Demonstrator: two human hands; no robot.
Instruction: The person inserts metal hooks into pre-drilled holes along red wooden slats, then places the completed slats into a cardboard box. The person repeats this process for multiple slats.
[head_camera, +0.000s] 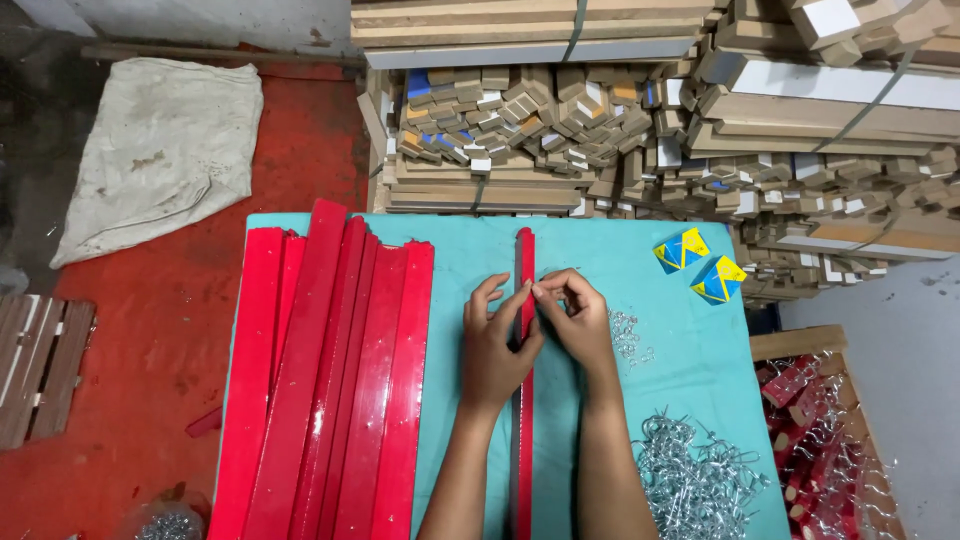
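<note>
A long narrow red strip (524, 258) lies lengthwise down the middle of the turquoise table (470, 250). My left hand (497, 345) rests on its left side, thumb and forefinger pinched at the strip's edge. My right hand (575, 318) meets it from the right, fingertips touching the same spot on the strip. Whether a small metal piece sits between the fingers cannot be made out. A pile of small silver metal hooks (690, 475) lies to the right of my right forearm, with a few loose ones (626, 335) beside my right hand.
A stack of several red strips (330, 390) covers the table's left half. Two blue-and-yellow small boxes (700, 265) sit at the far right corner. Bundled wood pieces (620, 120) rise behind the table. A wooden crate (815, 440) with red items stands right; a white sack (160, 150) lies on the red floor.
</note>
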